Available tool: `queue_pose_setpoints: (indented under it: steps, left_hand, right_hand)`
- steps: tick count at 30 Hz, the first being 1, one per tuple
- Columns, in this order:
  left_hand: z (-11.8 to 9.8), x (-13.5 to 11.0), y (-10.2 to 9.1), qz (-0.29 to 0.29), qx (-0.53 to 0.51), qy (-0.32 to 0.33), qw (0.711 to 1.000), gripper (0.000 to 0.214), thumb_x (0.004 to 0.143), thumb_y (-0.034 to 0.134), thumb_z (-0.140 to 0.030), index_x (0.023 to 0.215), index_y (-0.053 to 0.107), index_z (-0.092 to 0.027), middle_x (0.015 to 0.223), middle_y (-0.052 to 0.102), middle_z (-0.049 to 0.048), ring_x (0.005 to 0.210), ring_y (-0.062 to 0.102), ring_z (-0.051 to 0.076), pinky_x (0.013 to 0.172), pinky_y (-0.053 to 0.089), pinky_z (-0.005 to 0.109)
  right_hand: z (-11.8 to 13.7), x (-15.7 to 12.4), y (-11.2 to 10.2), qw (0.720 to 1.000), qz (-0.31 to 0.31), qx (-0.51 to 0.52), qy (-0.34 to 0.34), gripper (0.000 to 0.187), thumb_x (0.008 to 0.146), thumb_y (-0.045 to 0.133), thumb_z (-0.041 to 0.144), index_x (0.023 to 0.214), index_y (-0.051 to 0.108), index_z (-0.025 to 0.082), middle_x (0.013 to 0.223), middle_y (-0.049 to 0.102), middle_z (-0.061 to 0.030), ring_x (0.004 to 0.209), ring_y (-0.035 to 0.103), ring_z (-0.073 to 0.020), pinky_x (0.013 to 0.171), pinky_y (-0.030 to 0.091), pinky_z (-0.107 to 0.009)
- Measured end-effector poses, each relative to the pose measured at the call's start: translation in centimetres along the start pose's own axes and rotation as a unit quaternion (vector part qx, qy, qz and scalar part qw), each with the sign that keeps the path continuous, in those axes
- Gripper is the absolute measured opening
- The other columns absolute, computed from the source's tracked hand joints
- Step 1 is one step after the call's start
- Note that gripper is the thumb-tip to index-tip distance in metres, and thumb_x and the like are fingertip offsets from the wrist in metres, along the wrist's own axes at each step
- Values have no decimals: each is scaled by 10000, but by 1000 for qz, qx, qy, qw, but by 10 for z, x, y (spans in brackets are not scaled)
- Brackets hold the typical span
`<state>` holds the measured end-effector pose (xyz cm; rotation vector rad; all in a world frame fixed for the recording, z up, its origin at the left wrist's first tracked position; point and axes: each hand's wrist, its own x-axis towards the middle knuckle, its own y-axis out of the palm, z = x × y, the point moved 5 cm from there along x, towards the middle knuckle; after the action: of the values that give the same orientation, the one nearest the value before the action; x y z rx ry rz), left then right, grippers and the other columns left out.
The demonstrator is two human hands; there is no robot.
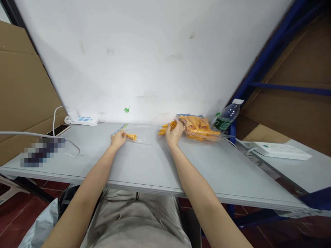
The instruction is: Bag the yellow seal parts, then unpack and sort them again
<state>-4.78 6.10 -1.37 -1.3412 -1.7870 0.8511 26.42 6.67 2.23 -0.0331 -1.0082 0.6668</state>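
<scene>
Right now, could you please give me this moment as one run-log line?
left hand: at clear bag and flared orange piece | right hand: at orange cluster | rightward: filled bag, bottle | grip firmness: unclear

Table: long and grey, with a straight front edge.
Clear bag: spread flat in the middle (144, 134), towards the back edge; a patterned strip runs along its left end.
Orange piece: at that bag's left part (131, 136); inside or on top, I can't tell.
Loose pieces: orange, partly hidden (162, 131), right of centre, near the back edge.
Full bag: just right of those (200, 128), packed with orange parts.
Bottle: near the right back corner (226, 116), just behind the full bag.
Power strip: by the back edge, towards the left (86, 120).
Phone: near the left back corner (61, 129).
</scene>
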Motion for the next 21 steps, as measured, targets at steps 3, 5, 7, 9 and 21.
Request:
queue_pose_setpoints:
  steps: [3,5,7,9,21]
  left_hand:
    - [0,0,0,1,11,1,1000,282,885,479,-232,1101,655,-274,1279,660,31,1201,587,220,1146,260,479]
    - [-1,-1,-1,-3,18,3,1000,281,881,480,-240,1094,660,-276,1243,679,37,1188,596,230,1143,264,493]
    - [-1,-3,-3,-9,25,-2,1000,280,875,481,-238,1083,665,-273,1228,686,43,1176,602,240,1144,249,524]
    - [-1,-4,-5,-20,30,-10,999,280,874,473,-230,1074,666,-264,1221,687,54,1173,601,251,1144,222,564]
    - [3,-5,-12,-51,43,-30,997,293,898,419,-244,1062,662,-229,1215,677,91,1146,604,279,1123,188,647]
  right_hand:
    - [6,1,-3,1000,-2,21,-4,322,894,428,299,1170,519,160,1121,593,-154,1120,520,-274,1091,257,-518]
    - [10,2,-6,999,-5,38,-4,311,892,433,301,1155,529,166,1116,593,-148,1116,518,-269,1102,235,-535]
    - [14,3,-8,999,-9,48,-4,299,894,428,299,1147,535,179,1118,589,-141,1124,513,-267,1112,210,-556]
    - [19,4,-11,998,-13,57,-9,288,901,425,302,1140,538,190,1118,583,-137,1136,508,-267,1114,205,-565]
    - [53,-3,-19,993,-12,112,-44,289,936,398,358,1142,525,199,1126,577,-131,1121,537,-250,1103,266,-536]
